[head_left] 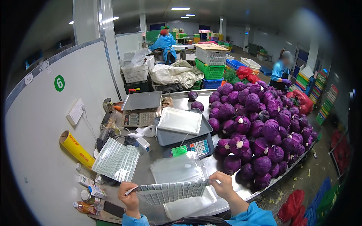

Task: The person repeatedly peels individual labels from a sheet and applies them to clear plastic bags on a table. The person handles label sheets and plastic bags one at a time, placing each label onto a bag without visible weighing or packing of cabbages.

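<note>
My left hand (129,196) and my right hand (223,185) grip opposite ends of a sheet of gridded labels (171,191), held up over the steel table. Beneath it lie clear plastic bags (188,207), with another stack of bags (173,169) just beyond. A second label sheet (116,160) rests to the left. A digital scale (200,147) with a lit green display carries a stack of clear bags (180,120) on its platform, and another scale (141,118) sits behind it.
Purple cabbages (264,139) are piled along the table (247,194) at right. A white partition (41,132) borders the left, with bottles (86,207), a phone (113,209) and a yellow tube (77,148) beside it. Crates (209,69) and two co-workers (167,47) (279,71) are farther back.
</note>
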`<state>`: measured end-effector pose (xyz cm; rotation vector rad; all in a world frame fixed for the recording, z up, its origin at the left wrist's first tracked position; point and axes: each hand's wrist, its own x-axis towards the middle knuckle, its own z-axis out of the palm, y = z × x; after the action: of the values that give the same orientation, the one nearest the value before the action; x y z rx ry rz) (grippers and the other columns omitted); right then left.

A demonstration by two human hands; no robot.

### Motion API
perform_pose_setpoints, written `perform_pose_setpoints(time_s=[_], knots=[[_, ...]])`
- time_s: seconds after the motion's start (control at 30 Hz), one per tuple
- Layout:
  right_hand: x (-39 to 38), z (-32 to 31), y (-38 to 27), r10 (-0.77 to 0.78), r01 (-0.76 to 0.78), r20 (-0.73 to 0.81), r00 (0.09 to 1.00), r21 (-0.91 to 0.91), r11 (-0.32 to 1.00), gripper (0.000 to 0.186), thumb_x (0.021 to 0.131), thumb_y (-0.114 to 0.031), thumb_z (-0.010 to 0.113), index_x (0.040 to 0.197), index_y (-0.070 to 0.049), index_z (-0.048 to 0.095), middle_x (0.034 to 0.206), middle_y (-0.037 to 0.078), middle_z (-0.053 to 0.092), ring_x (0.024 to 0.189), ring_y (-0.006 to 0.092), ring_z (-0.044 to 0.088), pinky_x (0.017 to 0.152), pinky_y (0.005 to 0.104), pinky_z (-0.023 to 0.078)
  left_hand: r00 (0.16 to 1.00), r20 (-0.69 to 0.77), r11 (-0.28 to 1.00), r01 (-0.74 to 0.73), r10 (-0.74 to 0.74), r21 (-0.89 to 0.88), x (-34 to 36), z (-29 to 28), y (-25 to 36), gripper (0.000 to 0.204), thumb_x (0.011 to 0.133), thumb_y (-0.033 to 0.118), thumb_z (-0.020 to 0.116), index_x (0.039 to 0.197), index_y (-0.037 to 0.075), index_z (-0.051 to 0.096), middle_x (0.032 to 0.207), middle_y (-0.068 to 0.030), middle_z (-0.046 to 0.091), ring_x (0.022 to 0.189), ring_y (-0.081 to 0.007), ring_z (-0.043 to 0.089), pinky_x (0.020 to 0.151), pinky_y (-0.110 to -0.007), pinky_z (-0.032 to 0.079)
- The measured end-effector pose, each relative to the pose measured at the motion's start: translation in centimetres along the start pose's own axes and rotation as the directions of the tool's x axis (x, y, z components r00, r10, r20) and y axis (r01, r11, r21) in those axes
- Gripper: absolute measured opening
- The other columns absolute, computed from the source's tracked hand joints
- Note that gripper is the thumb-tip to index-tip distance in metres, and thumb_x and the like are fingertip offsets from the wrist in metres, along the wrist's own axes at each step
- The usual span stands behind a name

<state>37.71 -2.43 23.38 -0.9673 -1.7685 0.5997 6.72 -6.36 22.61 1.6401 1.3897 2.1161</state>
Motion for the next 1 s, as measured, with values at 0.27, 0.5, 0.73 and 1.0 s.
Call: perform_pose_setpoints(time_s=[0.27,0.5,0.73,1.0], knots=[[-1.7,0.9,1.5,0.199,-0.181,-0.029,0.980,0.292,0.939,0.025,0.083,-0.016,0.055,0.065,0.000,0.052,0.057,0.004,0.050,0.050,0.0115,0.044,0.047,0.0232,0.034,0.973,-0.079,0.970,-0.204,0.215,0.130,-0.5,-0.8,-1.6,0.007,0.064,0.000,0.055,0.068,0.005,0.058,0.058,-0.0075,0.054,0.052,-0.0202,0.052,0.050,-0.027,0.040],[1.5,-2.2,-0.8,-0.017,0.070,0.210,0.978,-0.249,0.966,0.057,0.066,-0.031,0.071,0.111,-0.002,0.051,0.103,0.016,0.055,0.098,0.0319,0.050,0.086,0.0375,0.039,0.936,0.282,0.955,-0.260,0.213,0.144,-1.3,0.7,-0.7,0.008,0.063,0.002,0.060,0.069,0.006,0.061,0.059,-0.0082,0.056,0.051,-0.0216,0.053,0.047,-0.028,0.040],[2.4,3.0,-5.0,-0.039,0.075,0.496,0.867,-0.051,0.996,0.031,0.070,-0.022,0.068,0.094,-0.004,0.059,0.082,0.010,0.060,0.075,0.0262,0.058,0.063,0.0339,0.046,0.874,0.415,0.954,-0.296,0.253,0.041,-1.7,3.5,0.2,0.013,0.058,0.000,0.061,0.069,0.008,0.062,0.055,-0.0067,0.052,0.046,-0.0220,0.048,0.041,-0.030,0.034],[1.9,4.0,-4.8,-0.045,0.072,0.316,0.948,-0.075,0.995,0.019,0.068,-0.013,0.066,0.084,-0.005,0.060,0.072,0.008,0.058,0.065,0.0252,0.057,0.055,0.0328,0.046,0.891,0.452,0.998,0.054,-0.037,-0.024,-1.8,4.2,2.1,0.010,0.068,0.003,0.066,0.074,0.006,0.059,0.060,-0.0060,0.054,0.050,-0.0173,0.051,0.045,-0.026,0.037]])
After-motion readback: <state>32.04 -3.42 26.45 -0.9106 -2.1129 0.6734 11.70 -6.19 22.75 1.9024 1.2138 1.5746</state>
